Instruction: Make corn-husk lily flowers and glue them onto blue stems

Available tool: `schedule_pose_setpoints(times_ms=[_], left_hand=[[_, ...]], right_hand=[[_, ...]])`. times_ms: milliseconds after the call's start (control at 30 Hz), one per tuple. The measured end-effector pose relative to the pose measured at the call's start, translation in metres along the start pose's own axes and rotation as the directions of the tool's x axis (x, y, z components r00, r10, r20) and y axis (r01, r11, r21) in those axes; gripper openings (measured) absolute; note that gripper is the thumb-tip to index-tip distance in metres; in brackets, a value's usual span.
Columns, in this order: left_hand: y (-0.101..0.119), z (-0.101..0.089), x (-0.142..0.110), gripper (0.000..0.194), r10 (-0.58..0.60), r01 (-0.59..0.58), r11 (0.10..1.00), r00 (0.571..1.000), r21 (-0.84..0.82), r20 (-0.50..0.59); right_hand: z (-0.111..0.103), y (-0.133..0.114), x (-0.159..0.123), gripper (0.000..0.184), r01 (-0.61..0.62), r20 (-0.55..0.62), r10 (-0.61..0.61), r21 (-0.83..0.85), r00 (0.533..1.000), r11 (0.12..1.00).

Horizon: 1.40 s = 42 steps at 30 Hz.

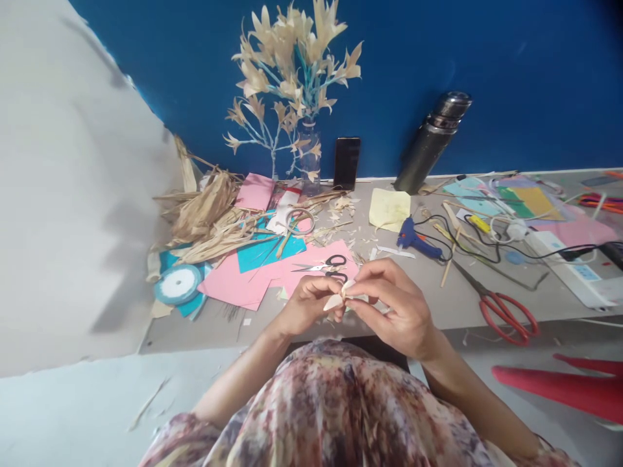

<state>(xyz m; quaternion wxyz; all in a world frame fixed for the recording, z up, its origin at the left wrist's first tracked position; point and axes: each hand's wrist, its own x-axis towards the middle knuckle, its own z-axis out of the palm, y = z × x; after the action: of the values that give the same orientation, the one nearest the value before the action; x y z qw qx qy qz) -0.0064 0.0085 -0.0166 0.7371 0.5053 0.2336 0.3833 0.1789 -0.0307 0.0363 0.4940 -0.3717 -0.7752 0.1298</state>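
Close to my body, above the table's front edge, both hands meet around a small cream husk flower (333,302) with pale petals. My left hand (311,301) is closed, its fingertips pinching the flower from the left. From the right, my right hand (394,305) pinches it between thumb and fingers; part of the flower is hidden by the fingertips. Just beyond my hands, small black-handled scissors (321,266) lie on pink paper (243,282). A blue glue gun (417,240) lies on the table past my right hand.
Dried husks (207,211) and a ribbon spool (179,284) lie at left. Finished husk flowers (292,58) stand in a clear bottle (310,152) near a phone (346,163) and a leaning flask (433,143). Red-handled scissors (509,314), cables and a power strip (569,269) are at right.
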Motion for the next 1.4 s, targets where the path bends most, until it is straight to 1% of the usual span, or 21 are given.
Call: schedule_pose_setpoints(times_ms=[133,267,300,367,433,500,567,667,733,800,867,933,1000,1067,1133,1200,1267,1333,1400], left_hand=[[0.001,0.002,-0.002,0.030,0.041,-0.041,0.998,0.999,0.048,0.006],[0.000,0.003,-0.004,0.029,0.057,-0.056,0.996,0.998,0.065,-0.019],[-0.001,0.004,-0.004,0.027,0.086,-0.083,0.993,0.996,0.078,-0.034],[0.000,0.005,-0.005,0.023,0.181,-0.169,0.976,0.981,0.136,-0.076],[0.002,0.007,-0.006,0.021,0.289,-0.252,0.934,0.950,0.252,-0.120],[0.006,0.010,-0.007,0.021,0.379,-0.303,0.872,0.915,0.385,-0.138],[0.010,0.012,-0.007,0.021,0.434,-0.332,0.812,0.893,0.481,-0.116],[0.013,0.015,-0.008,0.021,0.490,-0.387,0.739,0.870,0.551,-0.046],[0.012,0.016,-0.008,0.019,0.529,-0.429,0.681,0.848,0.593,0.006],[0.012,0.017,-0.008,0.016,0.559,-0.453,0.624,0.828,0.637,0.042],[0.013,0.018,-0.010,0.014,0.567,-0.451,0.600,0.822,0.661,0.048],[0.015,0.019,-0.012,0.015,0.536,-0.417,0.640,0.844,0.645,0.014],[0.016,0.020,-0.013,0.017,0.473,-0.357,0.733,0.879,0.579,-0.056],[0.014,0.020,-0.013,0.018,0.386,-0.280,0.838,0.911,0.468,-0.145],[0.011,0.019,-0.013,0.021,0.277,-0.203,0.925,0.939,0.322,-0.203],[0.007,0.017,-0.012,0.023,0.154,-0.120,0.978,0.967,0.173,-0.202],[0.004,0.015,-0.011,0.026,0.047,-0.037,0.997,0.984,0.061,-0.169],[0.004,0.013,-0.010,0.029,-0.034,0.034,0.999,0.990,-0.004,-0.140],[0.006,0.013,-0.009,0.031,-0.086,0.082,0.996,0.989,-0.040,-0.122]], right_hand=[[0.000,0.001,0.002,0.019,0.024,-0.030,-0.025,-0.011,0.999,1.000],[-0.001,0.001,0.001,0.017,0.049,-0.006,-0.049,-0.019,0.999,0.999],[-0.001,0.001,0.001,0.017,0.055,0.003,-0.055,-0.022,0.998,0.998],[-0.001,0.001,-0.001,0.017,0.061,0.009,-0.060,-0.023,0.998,0.998],[-0.002,0.000,-0.003,0.019,0.036,-0.015,-0.037,-0.027,0.999,0.999],[-0.003,-0.001,-0.006,0.022,-0.012,-0.044,0.011,-0.017,0.999,1.000],[-0.004,-0.001,-0.009,0.024,-0.071,-0.032,0.072,0.027,0.997,0.997],[-0.005,-0.003,-0.012,0.027,-0.126,0.015,0.125,0.100,0.992,0.987],[-0.005,-0.004,-0.012,0.027,-0.106,0.012,0.106,0.082,0.994,0.991],[-0.005,-0.006,-0.010,0.021,-0.061,-0.003,0.061,0.025,0.998,0.998],[-0.005,-0.008,-0.009,0.017,-0.039,-0.024,0.038,-0.022,0.999,0.999],[-0.005,-0.008,-0.008,0.016,-0.039,-0.040,0.037,-0.034,0.998,0.999],[-0.005,-0.008,-0.009,0.015,-0.042,-0.048,0.041,-0.022,0.998,0.999],[-0.005,-0.008,-0.009,0.016,-0.046,-0.044,0.046,-0.004,0.998,0.999],[-0.005,-0.008,-0.009,0.017,-0.047,-0.035,0.047,0.008,0.998,0.999],[-0.005,-0.007,-0.009,0.019,-0.038,-0.028,0.038,0.006,0.999,0.999],[-0.006,-0.007,-0.009,0.021,-0.016,-0.010,0.016,0.007,1.000,1.000],[-0.007,-0.006,-0.008,0.021,0.009,0.020,-0.009,0.024,1.000,1.000],[-0.008,-0.004,-0.007,0.021,0.026,0.050,-0.028,0.044,0.998,0.999]])
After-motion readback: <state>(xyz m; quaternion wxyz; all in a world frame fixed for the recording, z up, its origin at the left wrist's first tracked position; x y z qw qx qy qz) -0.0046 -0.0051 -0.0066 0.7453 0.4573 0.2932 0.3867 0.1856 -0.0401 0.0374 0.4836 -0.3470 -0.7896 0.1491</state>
